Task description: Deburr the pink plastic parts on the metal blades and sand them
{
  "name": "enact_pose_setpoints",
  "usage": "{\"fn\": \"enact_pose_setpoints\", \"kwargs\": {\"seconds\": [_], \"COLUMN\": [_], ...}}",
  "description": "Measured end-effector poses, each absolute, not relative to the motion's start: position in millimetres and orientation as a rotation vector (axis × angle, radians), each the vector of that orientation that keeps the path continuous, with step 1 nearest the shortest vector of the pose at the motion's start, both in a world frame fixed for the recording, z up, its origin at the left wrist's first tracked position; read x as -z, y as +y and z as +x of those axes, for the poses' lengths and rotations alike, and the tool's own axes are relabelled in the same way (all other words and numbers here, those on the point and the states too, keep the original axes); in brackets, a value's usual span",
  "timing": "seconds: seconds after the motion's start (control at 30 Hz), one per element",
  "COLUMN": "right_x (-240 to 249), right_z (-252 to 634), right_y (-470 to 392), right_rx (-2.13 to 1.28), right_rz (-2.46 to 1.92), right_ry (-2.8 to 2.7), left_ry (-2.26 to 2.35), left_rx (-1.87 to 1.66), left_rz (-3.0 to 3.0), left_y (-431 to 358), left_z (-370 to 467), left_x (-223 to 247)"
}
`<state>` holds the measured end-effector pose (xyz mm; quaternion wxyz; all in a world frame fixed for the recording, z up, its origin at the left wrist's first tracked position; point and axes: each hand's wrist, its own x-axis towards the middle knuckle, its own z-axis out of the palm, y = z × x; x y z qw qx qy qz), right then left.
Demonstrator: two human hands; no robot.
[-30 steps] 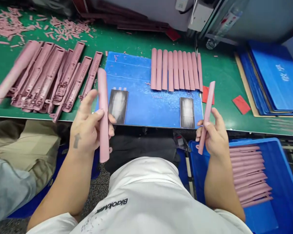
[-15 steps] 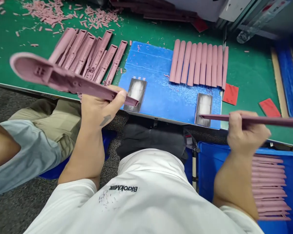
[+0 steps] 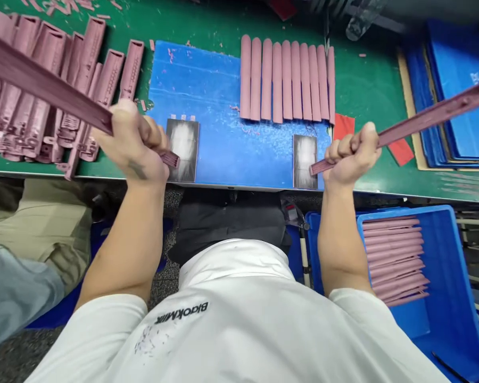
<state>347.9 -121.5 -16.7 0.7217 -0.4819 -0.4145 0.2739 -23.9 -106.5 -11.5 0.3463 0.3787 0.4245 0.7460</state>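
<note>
Green table (image 3: pixel 375 90) bears a blue sheet (image 3: pixel 215 106), with a row of pink pieces (image 3: pixel 277 80) on its right part. Above the table's front edge, the left hand (image 3: pixel 138 141) grips one long pink part (image 3: pixel 43 77); the right hand (image 3: pixel 353 151) clenches another (image 3: pixel 427 114).

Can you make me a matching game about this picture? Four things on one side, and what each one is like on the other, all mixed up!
Things:
1. Left hand
2. Bin
3. Table
4. Shirt

What it's like:
A. White, with black letters
B. Closed around a pink part
C. Blue, with pink rods inside
D. Green

Right pairs: 1-B, 2-C, 3-D, 4-A
</note>
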Motion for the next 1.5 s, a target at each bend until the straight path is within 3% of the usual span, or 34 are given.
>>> {"fn": "enact_pose_setpoints", "kwargs": {"seconds": [0.23,0.37,0.5,0.63,0.77,1.03,1.3,1.5], "right_x": [15,15,20,21,18,18,20,16], "right_z": [345,339,340,341,339,344,356,354], "right_y": [-114,-113,-114,-117,-120,-115,-73,-64], "right_rx": [-0.432,-0.437,-0.355,-0.419,-0.366,-0.501,-0.937,-0.872], "right_rz": [-1.090,-1.182,-1.173,-1.234,-1.152,-1.101,-1.479,-1.587], "right_ry": [-0.819,-0.896,-0.920,-0.928,-0.933,-1.004,-0.993,-0.893], "left_ry": [1.207,1.268,1.236,1.276,1.294,1.348,1.423,1.433], "left_rx": [-1.948,-1.774,-1.924,-1.763,-1.935,-1.746,-1.348,-1.498], "left_rz": [1.097,1.187,1.136,1.124,1.118,1.149,0.879,0.948], "left_y": [-106,-111,-114,-116,-117,-102,-63,-45], "left_z": [-26,-30,-28,-28,-26,-20,-34,-17], "left_x": [25,27,20,17,20,21,13,14]}}
